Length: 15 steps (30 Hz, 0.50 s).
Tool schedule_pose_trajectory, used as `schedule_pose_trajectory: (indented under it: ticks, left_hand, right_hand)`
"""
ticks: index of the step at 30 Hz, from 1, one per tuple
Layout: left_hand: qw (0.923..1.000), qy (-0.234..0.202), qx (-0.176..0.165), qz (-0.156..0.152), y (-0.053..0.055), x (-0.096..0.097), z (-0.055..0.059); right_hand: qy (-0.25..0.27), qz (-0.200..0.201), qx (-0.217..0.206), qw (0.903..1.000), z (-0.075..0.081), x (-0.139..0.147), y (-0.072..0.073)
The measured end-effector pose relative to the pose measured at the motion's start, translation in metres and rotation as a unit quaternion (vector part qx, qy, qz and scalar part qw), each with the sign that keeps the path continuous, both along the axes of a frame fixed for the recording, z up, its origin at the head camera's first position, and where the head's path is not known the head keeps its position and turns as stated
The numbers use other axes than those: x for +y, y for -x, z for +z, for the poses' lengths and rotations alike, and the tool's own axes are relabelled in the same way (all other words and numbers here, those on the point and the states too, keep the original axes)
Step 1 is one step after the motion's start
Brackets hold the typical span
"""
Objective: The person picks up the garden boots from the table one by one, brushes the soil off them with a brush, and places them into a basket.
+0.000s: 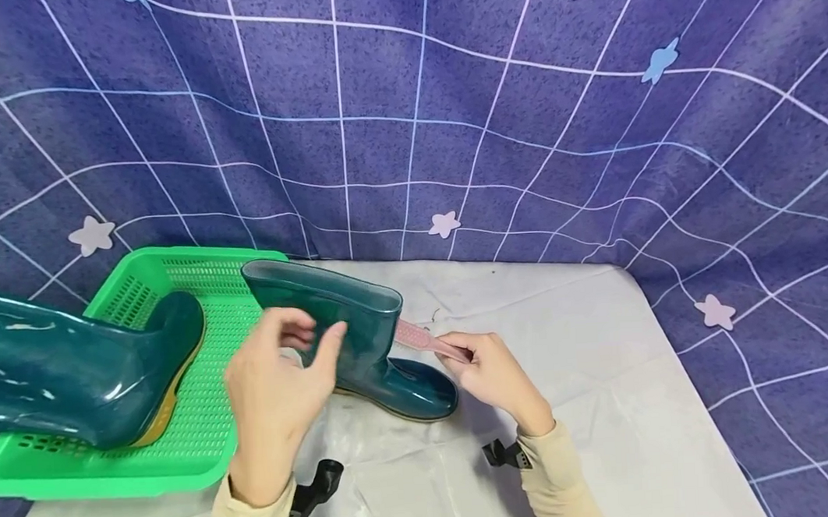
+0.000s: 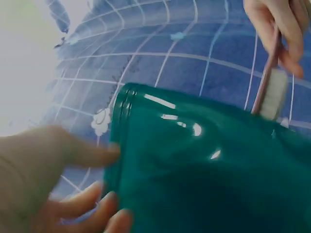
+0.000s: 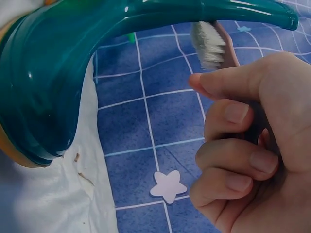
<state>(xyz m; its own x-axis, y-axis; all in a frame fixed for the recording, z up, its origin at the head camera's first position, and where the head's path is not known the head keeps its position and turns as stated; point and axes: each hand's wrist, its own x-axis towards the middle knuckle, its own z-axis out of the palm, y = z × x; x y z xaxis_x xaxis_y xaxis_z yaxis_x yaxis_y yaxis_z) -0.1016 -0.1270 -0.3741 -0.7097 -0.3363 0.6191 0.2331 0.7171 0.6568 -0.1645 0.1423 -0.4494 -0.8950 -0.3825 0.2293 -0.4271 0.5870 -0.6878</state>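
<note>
A dark green rubber boot [image 1: 369, 340] stands on the white sheet, its toe to the right and its shaft leaning left. My right hand [image 1: 493, 373] grips the handle of a pink brush [image 1: 412, 334]; in the right wrist view its white bristles [image 3: 209, 46] meet the boot's shaft. Fingers of that hand [image 3: 243, 150] are curled round the handle. My left hand [image 1: 276, 391] is by the shaft near its top, thumb and fingers apart. In the left wrist view this blurred hand [image 2: 53, 170] is beside the boot's rim [image 2: 124, 121], holding nothing.
At the left a green plastic basket [image 1: 117, 483] holds a second green boot [image 1: 76, 378], whose shaft runs out of view. A blue gridded curtain [image 1: 379, 135] with stars hangs behind the white sheet [image 1: 604, 405]. Small brown bits [image 3: 86, 179] lie on the sheet.
</note>
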Motion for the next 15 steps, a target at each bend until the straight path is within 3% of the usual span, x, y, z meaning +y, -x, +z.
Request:
schedule_pose_trajectory:
  ticks: [2, 4, 8, 12, 15]
  left_hand:
    - [0.9987, 0.025, -0.027, -0.035, 0.000, 0.004, -0.001]
    - [0.9971, 0.036, -0.042, -0.051, 0.000, 0.010, -0.003]
    - [0.9941, 0.053, -0.094, -0.012, 0.000, 0.023, -0.007]
    - [0.9823, 0.078, -0.166, 0.037, -0.001, 0.032, -0.008]
    - [0.9814, 0.088, -0.164, 0.047, -0.003, 0.036, -0.008]
  right_hand:
    - [0.006, 0.003, -0.004, 1.0000, 0.002, 0.000, -0.001]
    - [0.010, 0.007, -0.009, 0.9999, 0.004, -0.001, -0.002]
    - [0.016, 0.014, -0.011, 0.9997, 0.007, -0.003, -0.006]
    - [0.018, 0.024, 0.003, 0.9995, 0.011, -0.006, -0.011]
    - [0.008, 0.034, 0.004, 0.9994, 0.012, -0.009, -0.012]
